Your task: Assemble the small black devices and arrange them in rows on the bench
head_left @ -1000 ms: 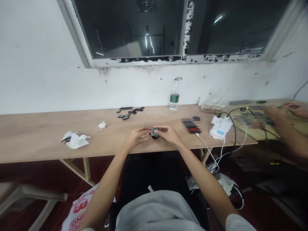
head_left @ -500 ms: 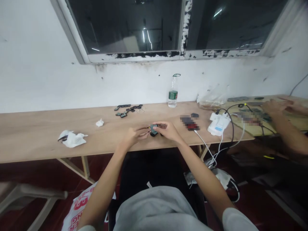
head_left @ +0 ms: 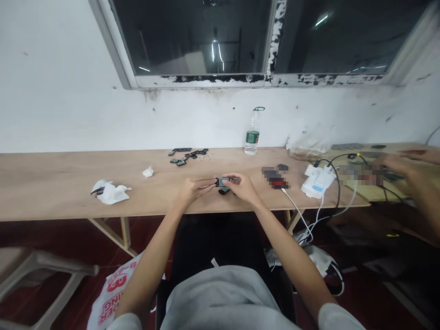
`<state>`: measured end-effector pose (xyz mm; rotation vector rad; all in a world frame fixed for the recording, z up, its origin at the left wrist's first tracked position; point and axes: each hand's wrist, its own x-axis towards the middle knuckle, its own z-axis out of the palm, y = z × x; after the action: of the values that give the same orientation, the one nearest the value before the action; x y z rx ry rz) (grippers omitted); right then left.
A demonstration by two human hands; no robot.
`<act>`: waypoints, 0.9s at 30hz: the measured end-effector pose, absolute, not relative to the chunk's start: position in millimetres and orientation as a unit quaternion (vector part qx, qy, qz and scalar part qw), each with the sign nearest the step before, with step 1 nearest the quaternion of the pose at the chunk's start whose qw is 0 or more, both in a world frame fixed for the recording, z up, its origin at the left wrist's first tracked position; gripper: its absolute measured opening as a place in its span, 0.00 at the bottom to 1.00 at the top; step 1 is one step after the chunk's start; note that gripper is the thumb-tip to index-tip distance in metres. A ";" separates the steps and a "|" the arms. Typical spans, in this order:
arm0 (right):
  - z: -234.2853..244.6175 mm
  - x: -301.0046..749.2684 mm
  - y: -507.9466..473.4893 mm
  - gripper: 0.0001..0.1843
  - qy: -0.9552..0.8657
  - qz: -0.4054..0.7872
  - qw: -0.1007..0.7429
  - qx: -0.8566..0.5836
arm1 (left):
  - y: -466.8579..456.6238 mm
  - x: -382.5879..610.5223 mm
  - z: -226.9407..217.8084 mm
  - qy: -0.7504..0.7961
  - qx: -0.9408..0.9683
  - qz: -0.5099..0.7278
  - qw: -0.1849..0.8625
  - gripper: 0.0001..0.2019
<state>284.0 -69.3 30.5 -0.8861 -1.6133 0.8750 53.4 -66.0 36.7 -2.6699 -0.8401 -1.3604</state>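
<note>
Just above the table's front edge, a small black rectangular piece with a grey-green face (head_left: 223, 182) is between my two hands. My right hand (head_left: 241, 187) grips it from the right, the thumb lying across its face. On the other side, my left hand (head_left: 196, 190) pinches its left edge with the fingertips. A second dark piece (head_left: 223, 190) shows just beneath, partly hidden. Farther back lie several similar black pieces (head_left: 181, 161), with small white bits (head_left: 207, 156) beside them.
Crumpled white tissue (head_left: 114, 194) and a smaller wad (head_left: 148, 172) lie to the left. A water bottle (head_left: 252, 137) stands by the wall. A blurred-out device (head_left: 275, 178), a white power strip (head_left: 318, 181) and cables are on the right. Another person's arm (head_left: 415, 183) reaches over the adjoining table.
The held piece has turned from a tilted position to lie more level, its face now showing more squarely. The view has shifted slightly, so the surroundings appear farther right.
</note>
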 end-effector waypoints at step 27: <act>10.3 311.8 -38.5 0.14 -0.865 0.067 0.227 -0.442 | -32.8 -22.8 33.6 -0.564 -0.769 -0.204 -0.221 0.26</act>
<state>311.8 -38.5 10.3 -1.2185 -2.3849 0.1833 -22.8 -32.8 33.6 -2.8299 -2.0740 -0.7486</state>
